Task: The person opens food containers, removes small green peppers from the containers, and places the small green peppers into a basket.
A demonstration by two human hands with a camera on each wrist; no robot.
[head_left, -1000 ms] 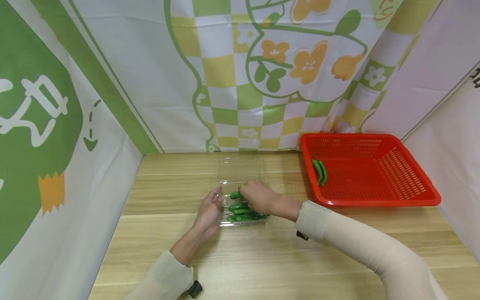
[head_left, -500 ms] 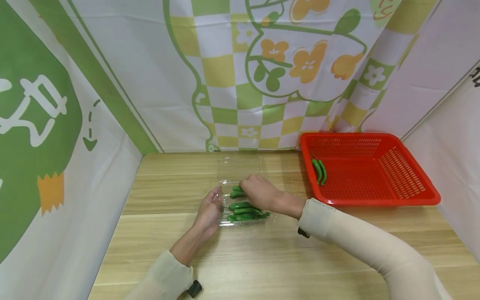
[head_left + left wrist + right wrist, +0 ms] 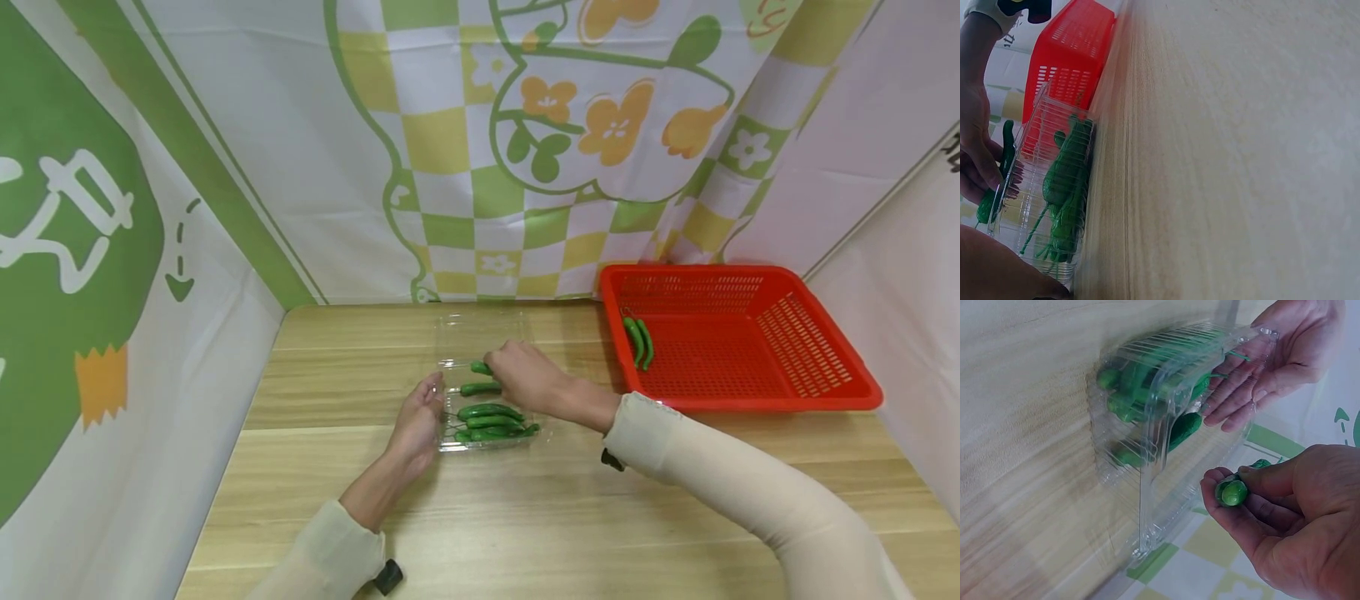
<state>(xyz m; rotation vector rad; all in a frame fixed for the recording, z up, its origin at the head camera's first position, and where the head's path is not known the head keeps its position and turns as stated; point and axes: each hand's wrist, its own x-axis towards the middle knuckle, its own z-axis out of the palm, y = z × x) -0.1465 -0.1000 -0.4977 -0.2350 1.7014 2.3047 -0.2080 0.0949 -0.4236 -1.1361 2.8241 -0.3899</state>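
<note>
A hinged clear plastic container stands on the table with its lid laid back. Several green chili peppers lie in its near part, and one more pepper lies farther back, apart from them. My right hand pinches a green chili pepper between thumb and fingers, above the container's far side. Along the container's left side rests my left hand. Seen from the right wrist, its fingers look fairly straight against the clear wall.
To the right at the back sits a red perforated basket. Two green chili peppers lie at its left wall. A printed curtain hangs behind the wooden table, with fabric walls at both sides.
My right hand has moved a little away from me and to the right, lifting one chili pepper clear of the pepper beside it. The left hand and container have stayed in place.
</note>
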